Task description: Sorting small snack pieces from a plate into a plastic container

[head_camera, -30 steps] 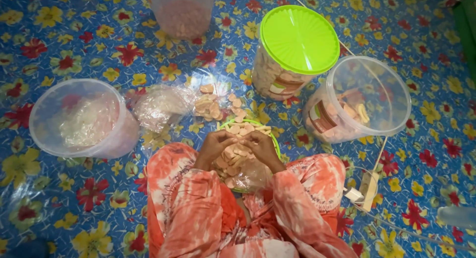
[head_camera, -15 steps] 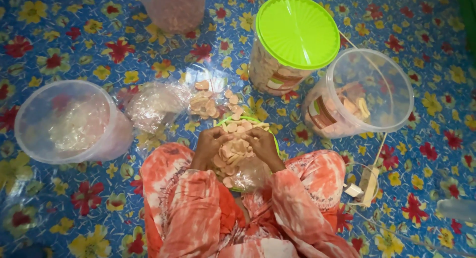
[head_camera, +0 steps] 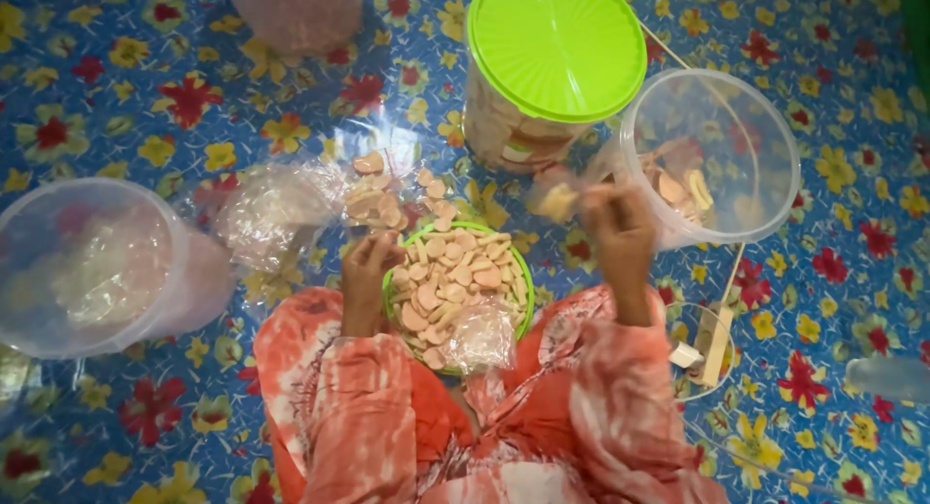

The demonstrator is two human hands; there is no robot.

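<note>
A: Green plate [head_camera: 524, 271] of pale crackers [head_camera: 450, 281] is sitting on the lap. Left hand [head_camera: 366, 271] is gripping its rim, fingers clamped.
B: Right hand [head_camera: 620, 237]?
A: It is hovering by the clear tub [head_camera: 775, 189], fingers pinching a blurred cracker piece [head_camera: 559, 202].

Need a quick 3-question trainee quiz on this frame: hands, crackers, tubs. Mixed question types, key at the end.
1. True or false: the left hand rests at the rim of the green plate of crackers.
2. What is the right hand doing?
A. pressing on the green lid
B. raised beside the open tub, blurred, with a pale piece at its fingers
C. lying flat in the lap
3. Fill in: the jar under the green lid holds ____.

Key: 1 true; 2 B; 3 crackers.
</note>
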